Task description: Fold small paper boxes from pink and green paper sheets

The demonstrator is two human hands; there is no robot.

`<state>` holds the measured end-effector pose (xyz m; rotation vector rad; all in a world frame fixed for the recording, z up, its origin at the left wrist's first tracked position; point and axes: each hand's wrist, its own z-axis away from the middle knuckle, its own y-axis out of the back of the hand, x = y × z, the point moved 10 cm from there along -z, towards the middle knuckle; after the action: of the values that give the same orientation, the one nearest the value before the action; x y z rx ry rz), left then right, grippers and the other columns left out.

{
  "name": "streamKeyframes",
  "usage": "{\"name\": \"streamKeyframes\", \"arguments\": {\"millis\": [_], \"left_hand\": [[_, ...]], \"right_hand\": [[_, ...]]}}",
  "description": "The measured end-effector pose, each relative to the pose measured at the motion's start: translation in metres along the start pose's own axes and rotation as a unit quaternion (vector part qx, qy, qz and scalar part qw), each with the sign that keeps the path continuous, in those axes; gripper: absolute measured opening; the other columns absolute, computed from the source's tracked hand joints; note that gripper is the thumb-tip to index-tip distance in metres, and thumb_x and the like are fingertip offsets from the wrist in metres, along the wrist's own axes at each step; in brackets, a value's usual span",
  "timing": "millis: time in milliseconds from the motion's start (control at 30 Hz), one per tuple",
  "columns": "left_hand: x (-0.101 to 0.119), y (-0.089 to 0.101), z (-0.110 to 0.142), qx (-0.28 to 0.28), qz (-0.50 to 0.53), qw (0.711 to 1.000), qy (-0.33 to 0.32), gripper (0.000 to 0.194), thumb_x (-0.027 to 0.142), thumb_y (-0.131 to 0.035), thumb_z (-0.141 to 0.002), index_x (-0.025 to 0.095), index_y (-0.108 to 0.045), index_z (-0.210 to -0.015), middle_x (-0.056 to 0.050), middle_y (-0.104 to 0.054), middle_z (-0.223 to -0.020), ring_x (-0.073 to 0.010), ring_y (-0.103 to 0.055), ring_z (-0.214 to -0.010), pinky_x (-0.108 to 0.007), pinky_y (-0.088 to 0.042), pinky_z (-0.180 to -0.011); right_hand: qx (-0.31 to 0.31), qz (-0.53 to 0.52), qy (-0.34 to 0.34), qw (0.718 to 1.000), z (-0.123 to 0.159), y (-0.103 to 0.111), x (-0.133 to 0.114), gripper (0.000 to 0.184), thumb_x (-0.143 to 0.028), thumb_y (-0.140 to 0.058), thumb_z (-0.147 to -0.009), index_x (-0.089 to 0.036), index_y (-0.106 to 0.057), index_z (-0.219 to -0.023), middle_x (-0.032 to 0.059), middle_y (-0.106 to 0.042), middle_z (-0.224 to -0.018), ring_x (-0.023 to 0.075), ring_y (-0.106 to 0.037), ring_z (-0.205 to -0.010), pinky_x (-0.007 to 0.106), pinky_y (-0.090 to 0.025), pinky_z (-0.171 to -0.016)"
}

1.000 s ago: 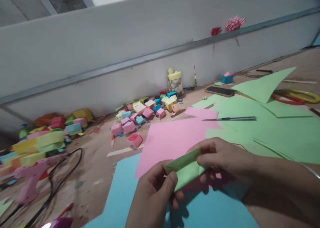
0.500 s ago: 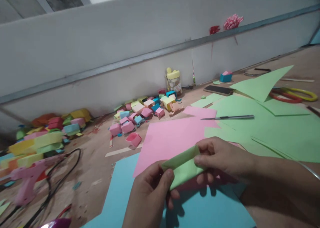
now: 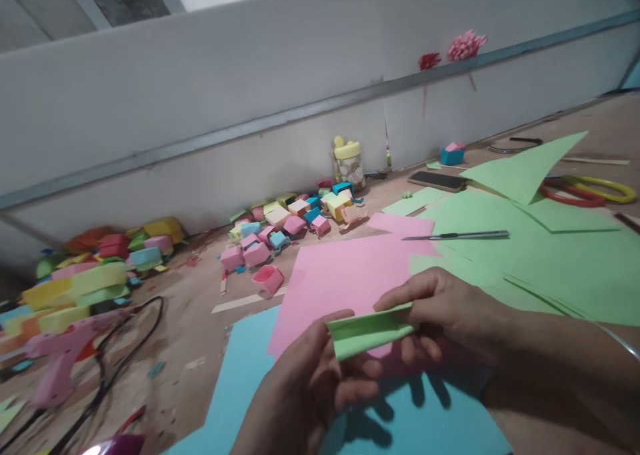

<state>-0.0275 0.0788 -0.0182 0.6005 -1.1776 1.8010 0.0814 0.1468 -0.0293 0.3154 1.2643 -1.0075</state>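
Between my two hands is a folded piece of light green paper [image 3: 367,334], creased lengthwise into a narrow trough. My right hand [image 3: 445,315] pinches its right end, thumb and fingers closed on the edge. At the left end, my left hand [image 3: 320,375] holds it more loosely, thumb side against the edge and the other fingers spread below. Under the hands lie a pink sheet [image 3: 340,275] and a blue sheet [image 3: 240,368]. A craft knife [image 3: 457,235] rests on the sheets beyond my right hand.
Small paper boxes [image 3: 295,225] are heaped by the wall, near a yellow-lidded jar [image 3: 349,165]. On the left are a pink glue gun [image 3: 57,362] with a black cable and more folded paper [image 3: 95,282]. Green sheets [image 3: 530,262], scissors [image 3: 575,195] and a phone [image 3: 436,180] lie right.
The green paper has tilted and now shows a narrower, trough-like fold. My left hand's thumb has moved off its face, and its fingers have spread beneath.
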Motion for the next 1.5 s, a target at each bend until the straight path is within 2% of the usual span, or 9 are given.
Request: {"name": "streamKeyframes", "arguments": {"millis": [100, 333, 667, 900, 1067, 1233, 1300, 1433, 1500], "left_hand": [[-0.007, -0.01, 0.0, -0.036, -0.023, 0.999, 0.031, 0.046, 0.05, -0.064, -0.074, 0.014, -0.065, -0.103, -0.011, -0.07, -0.09, -0.0199, -0.066, -0.078, -0.028, -0.051, -0.072], [-0.008, 0.0, -0.005, 0.012, -0.111, 0.994, 0.024, 0.021, 0.008, -0.055, -0.079, 0.009, -0.063, -0.099, -0.01, -0.07, -0.089, -0.0126, -0.065, -0.068, -0.021, -0.05, -0.063], [0.005, 0.007, -0.007, 0.036, -0.186, 0.981, -0.047, 0.023, 0.03, -0.064, -0.079, 0.011, -0.062, -0.09, -0.006, -0.068, -0.072, -0.0121, -0.061, -0.062, -0.021, -0.049, -0.058], [0.037, 0.001, 0.006, 0.086, -0.268, 0.947, -0.152, 0.011, 0.023, -0.061, -0.078, 0.014, -0.061, -0.083, -0.001, -0.065, -0.068, -0.0147, -0.063, -0.059, -0.024, -0.05, -0.054], [0.058, -0.01, 0.024, 0.145, -0.373, 0.889, -0.224, 0.008, 0.026, -0.065, -0.075, 0.018, -0.064, -0.077, 0.002, -0.063, -0.062, -0.0119, -0.057, -0.055, -0.021, -0.044, -0.052], [0.033, -0.024, 0.012, 0.105, -0.306, 0.92, -0.222, 0.031, 0.04, -0.068, -0.071, 0.02, -0.07, -0.094, -0.007, -0.068, -0.104, -0.0213, -0.062, -0.082, -0.03, -0.049, -0.073], [0.031, -0.03, 0.008, 0.089, -0.335, 0.903, -0.255, 0.029, 0.041, -0.063, -0.076, 0.022, -0.07, -0.097, -0.008, -0.066, -0.112, -0.0259, -0.06, -0.099, -0.034, -0.046, -0.085], [0.042, -0.03, 0.012, 0.118, -0.448, 0.819, -0.338, 0.025, 0.034, -0.058, -0.082, 0.026, -0.068, -0.104, -0.006, -0.065, -0.118, -0.0271, -0.053, -0.113, -0.037, -0.035, -0.099], [0.043, -0.024, 0.009, 0.123, -0.457, 0.813, -0.339, 0.027, 0.035, -0.056, -0.083, 0.026, -0.067, -0.106, -0.006, -0.065, -0.117, -0.0264, -0.054, -0.11, -0.035, -0.037, -0.098]], "right_hand": [[0.039, 0.015, 0.006, 0.999, 0.001, 0.004, -0.002, 0.028, -0.011, -0.056, -0.06, -0.012, -0.074, -0.081, 0.0023, -0.062, -0.047, 0.0071, -0.051, -0.035, 0.015, -0.039, -0.035], [0.02, 0.178, 0.029, 0.983, 0.0, 0.006, -0.007, 0.033, -0.011, -0.049, -0.062, -0.017, -0.075, -0.081, 0.0065, -0.071, -0.08, 0.0106, -0.061, -0.048, 0.014, -0.04, -0.034], [-0.048, 0.231, 0.102, 0.966, 0.004, -0.01, -0.025, 0.038, -0.006, -0.044, -0.065, -0.014, -0.074, -0.087, 0.007, -0.069, -0.088, 0.0131, -0.062, -0.067, 0.021, -0.05, -0.058], [-0.046, 0.203, 0.101, 0.973, 0.008, -0.01, -0.027, 0.033, -0.02, -0.06, -0.076, -0.014, -0.06, -0.109, 0.0036, -0.067, -0.074, 0.0144, -0.063, -0.064, 0.022, -0.048, -0.055], [-0.089, 0.184, 0.069, 0.977, 0.007, -0.02, -0.014, 0.011, -0.021, -0.059, -0.078, -0.011, -0.064, -0.079, 0.0042, -0.067, -0.062, 0.0133, -0.063, -0.058, 0.021, -0.047, -0.053], [-0.138, 0.072, 0.055, 0.986, 0.007, -0.033, -0.004, 0.016, -0.026, -0.066, -0.075, -0.01, -0.066, -0.078, 0.0028, -0.066, -0.066, 0.0098, -0.06, -0.059, 0.019, -0.045, -0.057], [-0.136, 0.104, 0.048, 0.984, 0.004, -0.032, 0.001, 0.016, -0.025, -0.063, -0.077, -0.01, -0.068, -0.077, 0.0013, -0.063, -0.063, 0.0082, -0.056, -0.055, 0.018, -0.041, -0.052], [-0.021, 0.286, 0.221, 0.932, 0.01, -0.014, -0.041, 0.007, -0.013, -0.061, -0.074, -0.011, -0.068, -0.077, 0.0029, -0.062, -0.072, 0.012, -0.055, -0.065, 0.023, -0.043, -0.061], [0.045, 0.33, 0.332, 0.882, 0.026, -0.008, -0.072, 0.006, -0.011, -0.06, -0.076, -0.013, -0.065, -0.078, 0.0047, -0.063, -0.08, 0.0139, -0.056, -0.071, 0.025, -0.045, -0.067]]}}
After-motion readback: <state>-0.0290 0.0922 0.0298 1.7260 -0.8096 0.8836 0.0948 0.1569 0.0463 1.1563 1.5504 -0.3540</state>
